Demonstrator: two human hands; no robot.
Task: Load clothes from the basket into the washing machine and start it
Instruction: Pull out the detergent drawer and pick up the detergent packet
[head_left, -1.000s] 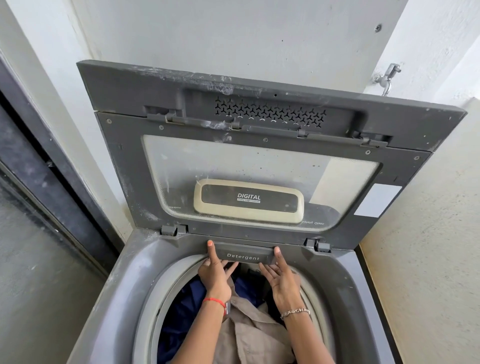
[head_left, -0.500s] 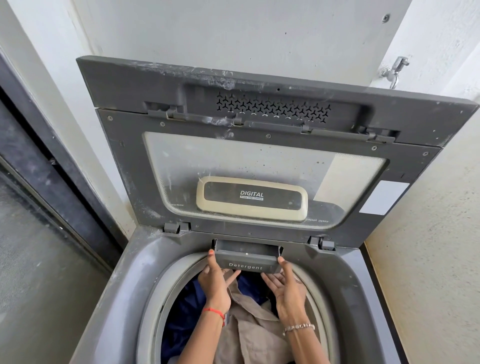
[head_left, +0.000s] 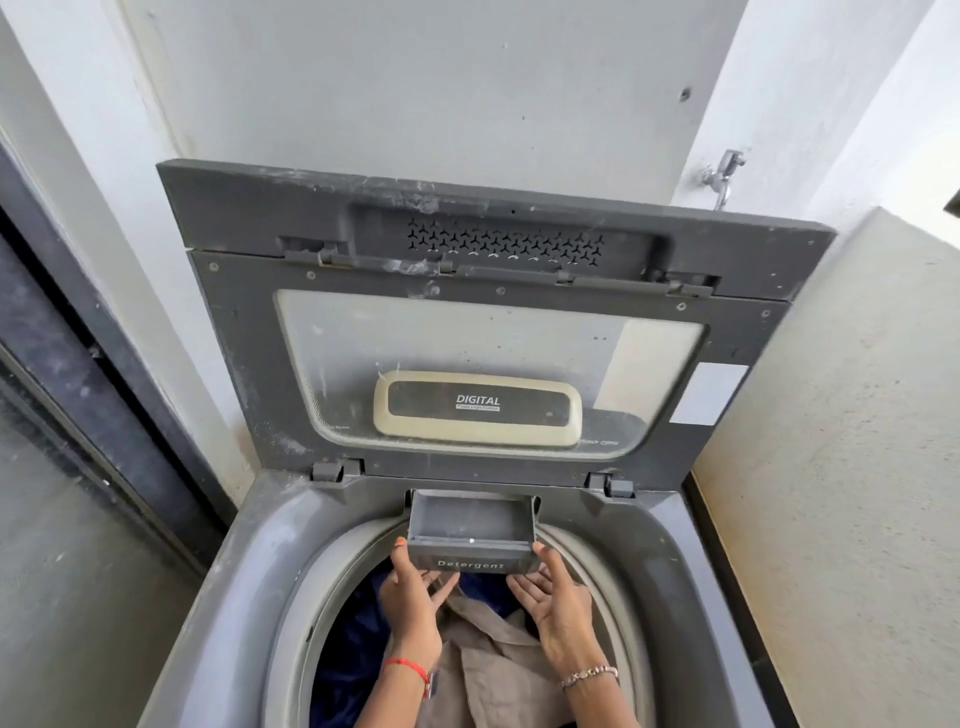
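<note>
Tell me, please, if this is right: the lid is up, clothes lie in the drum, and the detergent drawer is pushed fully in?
No: the head view shows the detergent drawer pulled out. The lid is up; clothes lie in the drum.

Grey washing machine (head_left: 249, 571), lid (head_left: 234, 338) raised, holds navy and beige clothes (head_left: 498, 670).
</note>
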